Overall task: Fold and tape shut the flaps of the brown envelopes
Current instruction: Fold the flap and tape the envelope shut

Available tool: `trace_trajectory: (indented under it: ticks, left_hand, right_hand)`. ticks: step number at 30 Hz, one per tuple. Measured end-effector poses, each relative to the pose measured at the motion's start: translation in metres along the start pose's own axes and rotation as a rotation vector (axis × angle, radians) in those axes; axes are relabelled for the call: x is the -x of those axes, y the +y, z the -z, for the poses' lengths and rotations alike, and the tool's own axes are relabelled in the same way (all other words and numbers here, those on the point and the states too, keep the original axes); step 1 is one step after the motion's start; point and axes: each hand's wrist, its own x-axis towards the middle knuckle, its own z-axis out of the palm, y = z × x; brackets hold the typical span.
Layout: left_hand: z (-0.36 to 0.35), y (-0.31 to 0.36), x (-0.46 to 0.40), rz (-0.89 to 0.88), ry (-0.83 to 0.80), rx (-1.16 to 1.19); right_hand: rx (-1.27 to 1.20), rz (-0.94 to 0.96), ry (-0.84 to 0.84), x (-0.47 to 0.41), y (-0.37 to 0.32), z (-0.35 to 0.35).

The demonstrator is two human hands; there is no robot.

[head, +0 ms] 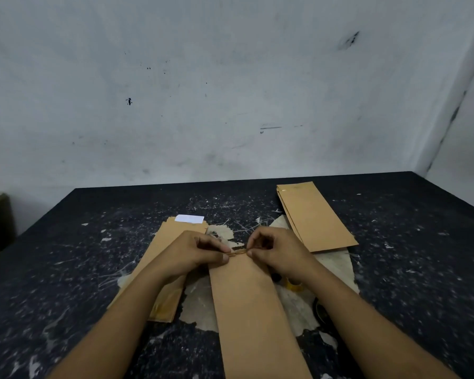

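Behind the dark, scratched tabletop (422, 269) stood a stained white wall (230, 91). Your left hand (192, 255) and right hand (279, 253) pinched the far flap (238, 252) of the brown envelope (249, 310) lying between your arms, fingers clamped on its edge. Other envelope stacks lay at left (159, 253) and far right (315, 217).

Scuffed black table (422, 255) bearing brown envelopes (316, 217), torn paper scraps (337, 262)

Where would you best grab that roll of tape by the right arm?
Probably by its outer rim, coming from above on its far side. The tape roll seems to lie flat on the table, half hidden under the right hand and forearm, so only its top is free. Both hands pinch the envelope flap.
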Motion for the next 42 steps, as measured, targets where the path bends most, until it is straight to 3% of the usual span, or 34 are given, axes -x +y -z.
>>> trace_trajectory:
  ticks: [10,18,25,34,42]
  left_hand:
    - [-0.002,0.0,-0.001,-0.059,0.021,-0.01]
    - [-0.012,-0.009,-0.005,-0.17,0.073,-0.394]
    - [-0.011,-0.009,-0.007,-0.207,0.075,-0.403]
    - [-0.011,-0.011,-0.008,-0.184,0.047,-0.486]
    - [-0.008,-0.015,-0.011,-0.149,0.022,-0.494]
  right_hand:
    - [-0.148,-0.124,-0.096,-0.004,0.002,0.005]
    - [0.14,-0.047,-0.078,-0.005,0.004,-0.003]
    - [0.103,-0.025,-0.037,-0.006,0.006,-0.003]
    - [0.244,0.1,-0.14,-0.005,0.007,0.0]
    - [0.236,0.061,-0.148,-0.004,0.008,0.001]
